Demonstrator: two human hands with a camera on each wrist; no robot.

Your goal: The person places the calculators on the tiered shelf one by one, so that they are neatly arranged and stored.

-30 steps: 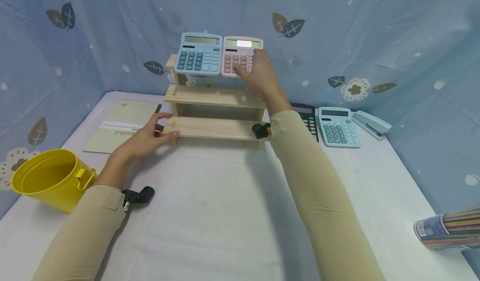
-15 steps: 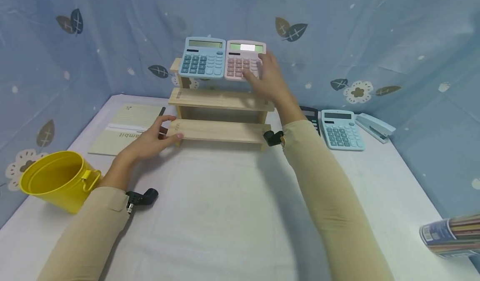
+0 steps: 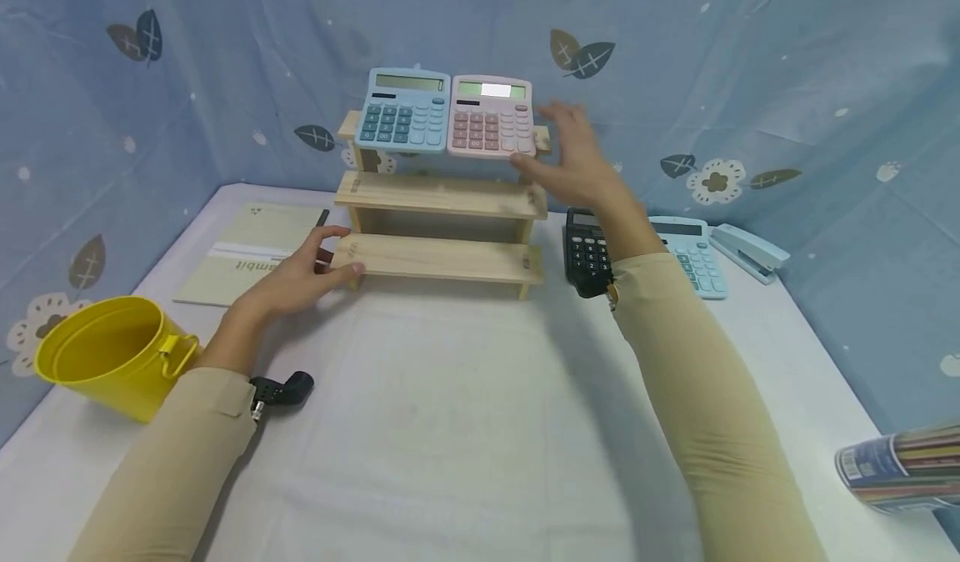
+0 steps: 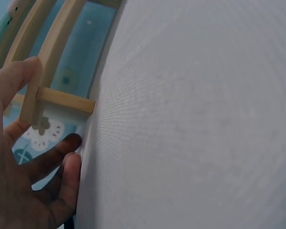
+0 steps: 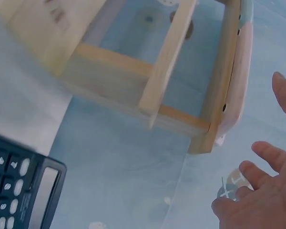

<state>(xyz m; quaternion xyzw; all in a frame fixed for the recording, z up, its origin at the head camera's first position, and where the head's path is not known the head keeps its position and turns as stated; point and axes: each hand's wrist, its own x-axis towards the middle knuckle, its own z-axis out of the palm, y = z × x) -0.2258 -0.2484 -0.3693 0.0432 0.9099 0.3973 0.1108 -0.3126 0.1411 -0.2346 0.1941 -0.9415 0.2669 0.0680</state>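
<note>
A three-tier wooden shelf [image 3: 442, 258] stands at the back of the table. On its top tier lean a blue calculator [image 3: 403, 112] and, close beside it on the right, a pink calculator [image 3: 491, 117]. My left hand [image 3: 281, 283] grips the left end of the lowest board, thumb on the front and fingers around the end; the left wrist view shows the thumb [image 4: 16, 78] on the wood. Just right of the pink calculator is my right hand [image 3: 581, 162], fingers spread and holding nothing. In the right wrist view its fingers [image 5: 264, 179] are apart from the calculator.
Behind my right forearm lie a black calculator [image 3: 585, 245] and another blue calculator [image 3: 697, 262], with a light blue stapler [image 3: 748, 249] beside them. A notebook [image 3: 240, 262] with a dark pen [image 3: 322, 218] and a yellow bucket [image 3: 112, 362] are left. A pencil tin [image 3: 873, 466] stands right.
My right hand has let go of the pink calculator and moved right, off its edge, uncovering its keys. My left hand keeps its hold on the shelf's lowest board.
</note>
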